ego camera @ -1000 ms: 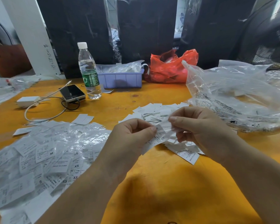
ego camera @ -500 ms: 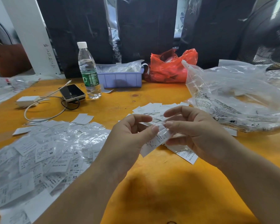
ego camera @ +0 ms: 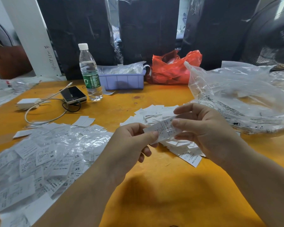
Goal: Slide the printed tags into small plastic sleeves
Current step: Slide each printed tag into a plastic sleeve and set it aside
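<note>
Since a moment ago both hands have lifted slightly, the left hand (ego camera: 131, 141) and right hand (ego camera: 202, 128) each pinching an end of the white printed paper tag (ego camera: 162, 130), whose thin clear plastic sleeve could crumple if forced, above open orange tabletop (ego camera: 154, 185) between heaps.

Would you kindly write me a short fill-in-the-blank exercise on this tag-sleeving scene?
1. Both hands pinch one printed ____ between them.
2. The water bottle has a ____ cap.
3. The plastic bag right of the purple tray is ____.
4. The phone lies ____ of the bottle.

Missing words: tag; white; red; left
</note>
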